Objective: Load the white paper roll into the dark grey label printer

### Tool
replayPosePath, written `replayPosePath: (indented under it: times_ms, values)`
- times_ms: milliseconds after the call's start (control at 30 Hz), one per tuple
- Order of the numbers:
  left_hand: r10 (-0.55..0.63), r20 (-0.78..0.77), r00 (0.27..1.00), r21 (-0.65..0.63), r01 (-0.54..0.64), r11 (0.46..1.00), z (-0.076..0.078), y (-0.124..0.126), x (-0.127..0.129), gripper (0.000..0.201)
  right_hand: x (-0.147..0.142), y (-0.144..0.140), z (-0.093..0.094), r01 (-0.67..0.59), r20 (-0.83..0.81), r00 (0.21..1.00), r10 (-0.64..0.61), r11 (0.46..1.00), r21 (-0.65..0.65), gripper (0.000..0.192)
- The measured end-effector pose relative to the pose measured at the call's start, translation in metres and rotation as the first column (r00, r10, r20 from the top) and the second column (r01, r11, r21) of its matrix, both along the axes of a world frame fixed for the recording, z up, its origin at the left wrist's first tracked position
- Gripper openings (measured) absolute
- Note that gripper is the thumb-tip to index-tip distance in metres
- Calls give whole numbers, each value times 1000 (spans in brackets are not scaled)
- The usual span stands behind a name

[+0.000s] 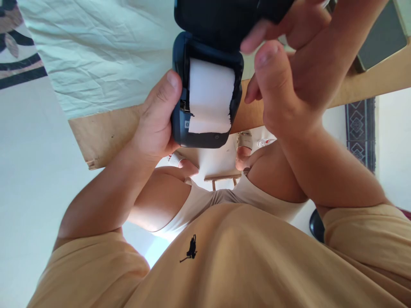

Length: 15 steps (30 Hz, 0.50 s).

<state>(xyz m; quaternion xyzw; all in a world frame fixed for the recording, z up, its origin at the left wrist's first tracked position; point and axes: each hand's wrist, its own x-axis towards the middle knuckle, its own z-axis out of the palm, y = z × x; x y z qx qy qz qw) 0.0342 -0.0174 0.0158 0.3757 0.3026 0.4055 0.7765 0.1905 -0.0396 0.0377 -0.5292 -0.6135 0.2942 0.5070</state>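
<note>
Printer looks small, hard, light; left hand wraps its side. Right hand hangs loose by lid. Paper tears easily.

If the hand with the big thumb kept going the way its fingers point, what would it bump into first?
Probably the open lid of the small dark printer. The right hand has fingers pointing left, toward that lid above the white paper roll. Depth is unclear, so they may already touch.
</note>
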Motion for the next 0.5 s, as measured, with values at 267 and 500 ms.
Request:
replayPosePath:
  times_ms: [267,500]
  values:
    - [-4,-31,1000,-3,3,1000,-7,2,-2,34,4,-3,-2,154,583,780,-226,973,171,21]
    - [0,-39,999,-5,0,1000,-10,3,-5,28,-5,-10,14,152,771,622,-135,987,50,15]
